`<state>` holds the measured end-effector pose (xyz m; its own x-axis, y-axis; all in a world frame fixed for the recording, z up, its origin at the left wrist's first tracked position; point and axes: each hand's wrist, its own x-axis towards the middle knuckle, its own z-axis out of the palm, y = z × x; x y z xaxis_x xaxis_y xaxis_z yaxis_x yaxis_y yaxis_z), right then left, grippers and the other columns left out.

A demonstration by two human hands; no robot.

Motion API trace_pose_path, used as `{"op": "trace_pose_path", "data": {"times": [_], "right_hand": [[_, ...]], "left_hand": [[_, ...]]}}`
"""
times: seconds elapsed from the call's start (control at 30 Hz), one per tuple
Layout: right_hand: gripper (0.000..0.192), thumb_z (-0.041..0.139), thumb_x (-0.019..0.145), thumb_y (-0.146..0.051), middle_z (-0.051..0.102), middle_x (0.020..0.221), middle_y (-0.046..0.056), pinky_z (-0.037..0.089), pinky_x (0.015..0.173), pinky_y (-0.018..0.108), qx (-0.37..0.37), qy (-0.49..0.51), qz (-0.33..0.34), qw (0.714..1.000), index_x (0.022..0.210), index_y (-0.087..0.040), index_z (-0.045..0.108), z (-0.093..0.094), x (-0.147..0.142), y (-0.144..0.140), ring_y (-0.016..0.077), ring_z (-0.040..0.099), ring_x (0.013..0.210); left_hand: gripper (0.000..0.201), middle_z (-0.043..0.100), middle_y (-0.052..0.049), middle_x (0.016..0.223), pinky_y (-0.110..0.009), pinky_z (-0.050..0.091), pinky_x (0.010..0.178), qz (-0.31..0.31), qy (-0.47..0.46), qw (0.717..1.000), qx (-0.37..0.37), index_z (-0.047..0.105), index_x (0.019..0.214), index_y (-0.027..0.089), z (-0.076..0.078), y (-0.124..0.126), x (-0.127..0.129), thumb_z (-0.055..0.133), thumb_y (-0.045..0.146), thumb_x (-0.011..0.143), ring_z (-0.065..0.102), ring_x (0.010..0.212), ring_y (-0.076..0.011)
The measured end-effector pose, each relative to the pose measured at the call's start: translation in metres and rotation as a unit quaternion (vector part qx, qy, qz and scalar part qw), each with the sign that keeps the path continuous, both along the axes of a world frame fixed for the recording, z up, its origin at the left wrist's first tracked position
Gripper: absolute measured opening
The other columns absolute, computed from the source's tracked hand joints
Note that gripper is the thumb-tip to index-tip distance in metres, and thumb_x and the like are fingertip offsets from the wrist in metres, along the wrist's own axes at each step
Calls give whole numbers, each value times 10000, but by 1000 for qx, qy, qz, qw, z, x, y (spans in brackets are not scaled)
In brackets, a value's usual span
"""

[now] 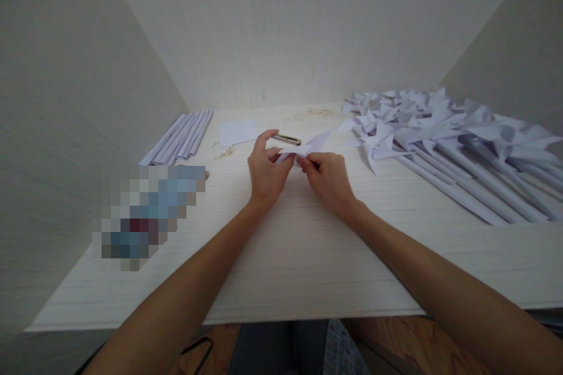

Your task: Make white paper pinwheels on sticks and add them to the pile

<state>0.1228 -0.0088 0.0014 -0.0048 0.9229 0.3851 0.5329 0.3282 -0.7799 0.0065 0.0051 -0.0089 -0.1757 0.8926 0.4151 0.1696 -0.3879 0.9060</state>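
— Both hands meet in the middle of the frame. What is the left hand [265,173] doing?

— Its fingers are curled in, with the first finger bent up high. It pinches the left end of a small folded piece of white paper [303,149].

— And the right hand [328,179]?

— Nearly closed too. Its fingertips pinch the right side of the same paper. So the paper sits between the two hands, just above the pale wooden table [308,258].

— What lies close by?

— Just behind the hands is a little tan and dark knife-like tool [287,139]. I cannot tell just what it is. Left of it lies a flat white paper square [238,131].

— And farther off?

— On the right side of the frame is a big heap of white paper pinwheels on rolled paper sticks [444,140]. On the upper left lies a row of plain rolled white paper sticks [181,138]. Near them are some tiny thin sticks [225,153]. A blurred patch [149,214] covers something on the left.
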Motion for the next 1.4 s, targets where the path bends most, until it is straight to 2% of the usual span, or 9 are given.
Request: {"op": "trace_pose_path", "data": {"times": [0.1, 0.27, 0.5, 0.73, 0.83, 0.97, 1.17, 1.27, 1.4], "right_hand": [[302, 482, 751, -139, 301, 345, -74, 171, 410, 230, -156, 177, 20, 972, 450, -162, 477, 4, -4, -1, 54, 256, 347], [296, 415, 772, -102, 208, 343, -116, 102, 357, 214, -337, 393, 53, 854, 485, -174, 426, 9, -6, -2, 33, 125, 313], [284, 494, 767, -216, 392, 393, -51, 218, 455, 233, -92, 54, 36, 994, 491, -151, 519, -6, 5, 7, 71, 331, 406], [268, 453, 827, -246, 605, 591, 51, 203, 504, 271, 48, -268, -45, 961, 632, -159, 615, 3, 5, -4, 129, 449, 511], [275, 487, 803, -255, 570, 528, 36, 200, 491, 267, 45, -231, -52, 971, 567, -162, 593, 2, 2, -4, 118, 425, 476], [289, 513, 740, -205, 394, 372, -36, 200, 433, 244, -69, 9, -23, 997, 453, -165, 508, 0, -2, 0, 79, 332, 381], [207, 482, 689, -145, 313, 340, -89, 125, 338, 212, -284, 350, 49, 891, 483, -159, 475, 3, -4, 1, 34, 222, 289], [224, 470, 704, -157, 304, 334, -89, 119, 345, 216, -273, 327, 53, 903, 480, -161, 471, 1, -1, 3, 37, 220, 291], [283, 494, 747, -252, 355, 356, -61, 198, 414, 232, -110, 112, 41, 987, 479, -163, 493, -3, 4, 6, 66, 301, 361]], "left_hand": [[479, 654, 28, 649, -195, 427, 508, 8, 17, 1000, 4, 468, 1048, 175, 1, -1, 0, 598, 120, 590, 591, 526, -104], [470, 649, 43, 622, -178, 405, 494, 13, 39, 999, 10, 476, 1026, 182, 3, -4, 2, 586, 84, 579, 569, 512, -88], [466, 652, 21, 644, -195, 426, 501, -1, -1, 999, -36, 455, 1032, 175, 3, -2, 0, 606, 132, 593, 601, 527, -109], [464, 656, 15, 639, -211, 449, 536, -12, -13, 999, -42, 451, 1031, 174, 2, -1, 0, 613, 146, 597, 617, 550, -123], [455, 643, 25, 617, -215, 447, 535, -6, 0, 1000, -26, 460, 1027, 180, 0, -1, 0, 611, 138, 600, 617, 546, -125], [465, 632, 41, 605, -208, 436, 532, 8, 27, 1000, -5, 463, 1041, 192, 0, -3, 1, 599, 117, 603, 612, 546, -117], [470, 644, 36, 627, -190, 404, 501, 8, 46, 999, 9, 461, 1056, 189, 4, -6, 1, 589, 115, 609, 575, 509, -95], [471, 641, 33, 620, -191, 404, 497, 5, 29, 1000, 1, 464, 1042, 180, 5, -5, 0, 591, 104, 595, 579, 512, -99], [481, 641, 27, 611, -190, 402, 476, 0, -22, 998, -52, 458, 1030, 165, 6, -4, 0, 614, 121, 577, 583, 498, -103]]}}
